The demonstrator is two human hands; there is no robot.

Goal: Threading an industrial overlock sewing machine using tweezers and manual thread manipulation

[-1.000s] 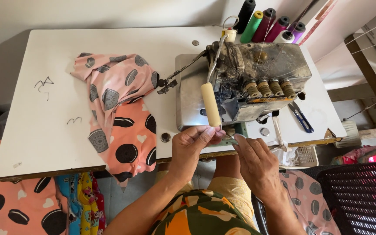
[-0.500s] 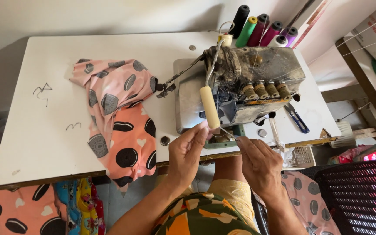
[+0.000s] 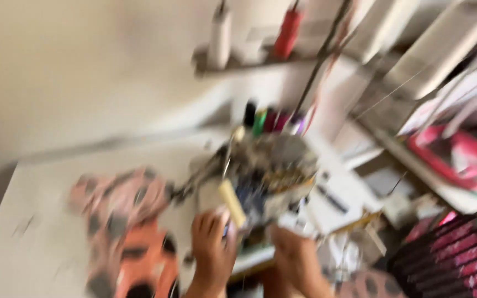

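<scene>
Your white tabletop (image 3: 56, 221) fills the lower left, and the whole view is smeared by motion, so only coarse shapes hold up. On it, to the left of your hands, lies the pink and orange spotted fabric (image 3: 125, 232), running from the middle of the tabletop down toward its near edge.

The sewing machine (image 3: 266, 171) sits directly beyond your hands, touching or all but touching them; its cream handle (image 3: 232, 203) slants from upper left to lower right, its lower end coming down between your two hands. Behind the machine stands a row of thread cones (image 3: 269, 118) in dark, green and purple.

Your left hand (image 3: 212, 243) is just beside the handle's lower end, fingers raised toward the machine; it is the nearer one to the fabric. Your right hand (image 3: 296, 256) lies at the machine's near front edge. Whether either hand grips anything or rests open, I cannot tell through the blur. The needle area is unreadable, and both forearms are cut off at the bottom edge.
</scene>
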